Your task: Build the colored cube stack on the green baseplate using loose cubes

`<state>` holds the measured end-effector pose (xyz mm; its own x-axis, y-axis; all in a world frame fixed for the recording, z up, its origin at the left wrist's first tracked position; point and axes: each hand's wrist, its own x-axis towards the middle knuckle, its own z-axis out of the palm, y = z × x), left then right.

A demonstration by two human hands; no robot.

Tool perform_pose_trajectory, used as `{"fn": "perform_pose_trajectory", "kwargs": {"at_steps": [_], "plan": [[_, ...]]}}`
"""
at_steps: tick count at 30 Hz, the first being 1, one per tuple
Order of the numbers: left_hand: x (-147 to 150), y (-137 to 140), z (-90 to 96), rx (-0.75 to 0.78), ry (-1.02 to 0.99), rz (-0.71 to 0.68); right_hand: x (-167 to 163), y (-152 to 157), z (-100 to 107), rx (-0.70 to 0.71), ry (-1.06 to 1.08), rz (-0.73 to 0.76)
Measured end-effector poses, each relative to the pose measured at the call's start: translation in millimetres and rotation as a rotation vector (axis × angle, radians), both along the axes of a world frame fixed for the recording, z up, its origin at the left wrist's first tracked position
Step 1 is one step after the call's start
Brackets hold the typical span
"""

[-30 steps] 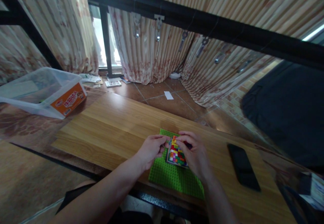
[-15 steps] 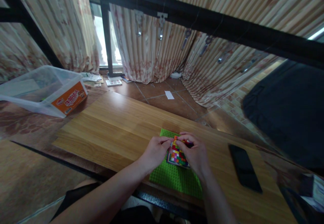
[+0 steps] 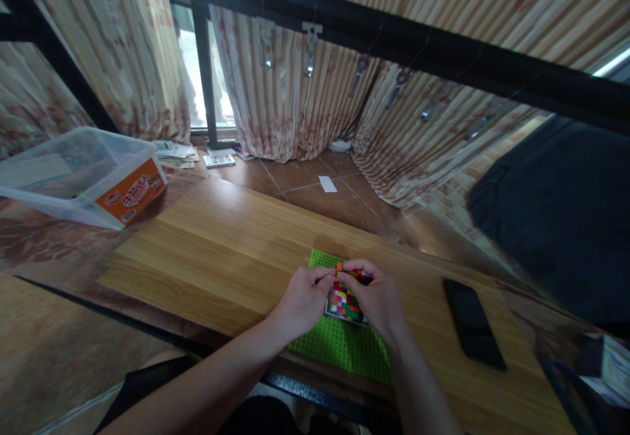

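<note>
A small build of colourful toy bricks (image 3: pixel 343 305), in red, yellow, green, purple, white and orange, sits on a green studded baseplate (image 3: pixel 339 350). My left hand (image 3: pixel 306 298) is closed at the build's upper left edge, thumb and forefinger pinched together against it. From the right, my right hand (image 3: pixel 378 298) grips the same build, its thumb over the top and its fingers curled round the far side. Both hands' fingertips nearly meet near an orange brick. My fingers hide the build's far part and right side, and any single brick between them is too small to make out.
The baseplate lies on a wooden table (image 3: pixel 211 245). A black phone (image 3: pixel 473 323) rests on the right. Beyond the table's left end stands a clear plastic bin (image 3: pixel 98 202) with an orange label. A dark metal bar (image 3: pixel 344 21) crosses above, before striped curtains (image 3: pixel 295 107).
The whole view has shifted very slightly. Both hands stay at the brick build, with only tiny finger movements; the right fingers sit a little lower over the far edge.
</note>
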<state>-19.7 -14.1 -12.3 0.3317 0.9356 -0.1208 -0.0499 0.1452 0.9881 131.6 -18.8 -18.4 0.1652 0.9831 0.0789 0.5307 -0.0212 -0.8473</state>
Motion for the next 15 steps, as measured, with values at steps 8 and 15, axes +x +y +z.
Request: {"fn": "perform_pose_trajectory", "kwargs": {"at_steps": [8,15], "plan": [[1.5,-5.0,-1.5,0.057,0.093,0.003,1.4,2.2,-2.2,-0.008,-0.009,-0.004],[1.2,-0.8,-6.7,0.003,0.092,0.043,-1.9,-0.7,0.1,-0.012,-0.031,-0.023]]}}
